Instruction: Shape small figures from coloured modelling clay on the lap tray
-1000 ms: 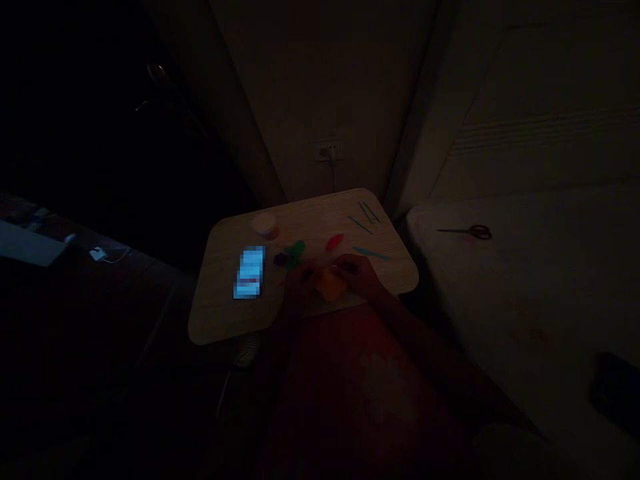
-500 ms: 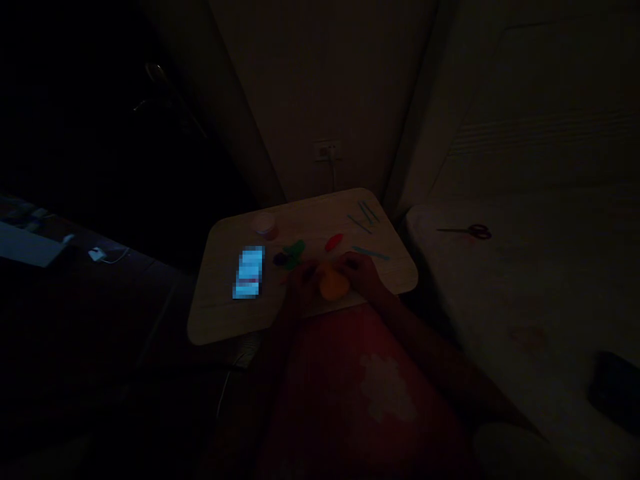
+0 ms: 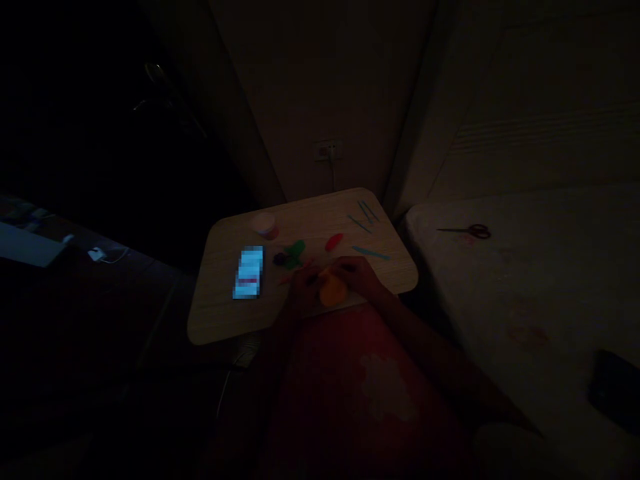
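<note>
In dim light, an orange lump (image 3: pixel 333 291), which looks like modelling clay, lies between my hands at the near edge of a small wooden table (image 3: pixel 215 313). My left hand (image 3: pixel 303 285) is curled against its left side. From the right, my right hand (image 3: pixel 356 272) bends its fingers over the lump's upper edge. Both hands hold it, though the fingertips are dark and partly hidden. Just beyond lie a green piece (image 3: pixel 295 252), a dark purple piece (image 3: pixel 279 259) and a red oval piece (image 3: pixel 334 241), apart from my hands.
A lit phone (image 3: pixel 249 272) lies on the table's left, with a small tub (image 3: pixel 265 225) behind it. Several thin blue sticks, one a flat blue tool (image 3: pixel 371 253), lie to the right. Scissors (image 3: pixel 470 231) rest on a pale surface beyond. A wall socket (image 3: pixel 327 151) holds a plug.
My hands have shifted slightly around the orange lump, and its shape between them looks a little different. More of the pinkish strips beside my left hand shows. The other pieces have stayed put.
</note>
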The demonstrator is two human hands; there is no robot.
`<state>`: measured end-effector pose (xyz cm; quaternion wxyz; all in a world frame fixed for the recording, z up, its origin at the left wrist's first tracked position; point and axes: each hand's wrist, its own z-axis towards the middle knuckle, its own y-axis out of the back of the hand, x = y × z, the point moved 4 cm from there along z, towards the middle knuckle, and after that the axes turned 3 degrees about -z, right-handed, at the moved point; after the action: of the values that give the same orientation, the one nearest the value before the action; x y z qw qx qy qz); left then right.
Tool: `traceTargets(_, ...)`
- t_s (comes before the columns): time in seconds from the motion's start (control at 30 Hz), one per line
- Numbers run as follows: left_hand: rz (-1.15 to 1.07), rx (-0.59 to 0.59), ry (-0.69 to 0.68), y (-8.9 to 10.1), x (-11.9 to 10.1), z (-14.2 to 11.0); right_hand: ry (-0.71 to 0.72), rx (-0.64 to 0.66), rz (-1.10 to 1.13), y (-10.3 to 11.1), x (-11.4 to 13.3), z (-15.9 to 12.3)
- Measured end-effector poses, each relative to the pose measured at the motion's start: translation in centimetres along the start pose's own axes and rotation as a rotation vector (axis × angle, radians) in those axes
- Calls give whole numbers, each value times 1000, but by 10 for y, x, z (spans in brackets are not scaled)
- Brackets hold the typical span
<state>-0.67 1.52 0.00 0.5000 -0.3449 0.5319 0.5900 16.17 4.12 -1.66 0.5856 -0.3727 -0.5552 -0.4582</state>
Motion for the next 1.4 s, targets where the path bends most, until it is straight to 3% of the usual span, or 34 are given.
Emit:
traceTargets(0.4, -7, 21, 28, -3, 3, -2, 95, 18, -122, -1, 8, -1)
traceTargets(0.63, -148, -247, 109, 7, 11, 1, 46, 24, -38, -1, 3, 2)
traceTargets(0.77, -238, -306, 161, 8, 19, 1, 25, 39, -1, -1, 3, 2)
traceTargets(1.23, 12, -121, 163, 2, 13, 1, 82, 62, -78, -1, 9, -1)
traceTargets(1.4, -35, -150, 163, 7, 11, 0, 114, 92, -176, -3, 6, 1)
